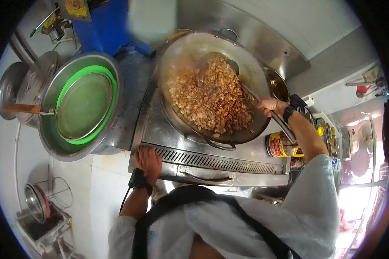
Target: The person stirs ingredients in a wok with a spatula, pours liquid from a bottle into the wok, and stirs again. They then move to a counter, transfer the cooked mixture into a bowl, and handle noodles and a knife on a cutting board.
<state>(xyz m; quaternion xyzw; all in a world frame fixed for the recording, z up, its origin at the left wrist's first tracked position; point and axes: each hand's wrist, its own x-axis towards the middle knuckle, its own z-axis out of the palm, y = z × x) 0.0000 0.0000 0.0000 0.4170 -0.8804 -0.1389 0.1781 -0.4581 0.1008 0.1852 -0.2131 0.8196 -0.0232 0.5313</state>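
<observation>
My right hand (272, 105) is closed round the metal handle of a long ladle (251, 91), to the right of a large wok (258, 69). The ladle's dark, rounded head reaches into the wok and is partly hidden by browned, chopped food (220, 97). This food is heaped over much of the wok's inside, with a light haze at its left. My left hand (148, 163) lies on the front left corner of the steel stove (149, 129), fingers laid on the metal and holding nothing.
Left of the stove stands a big metal basin (52, 140) with a green-rimmed tub (112, 77) and a wooden-handled round strainer (84, 105) in it. A labelled jar (278, 144) stands by my right forearm. A blue container (101, 30) is behind. Metal bowls (35, 203) sit at lower left.
</observation>
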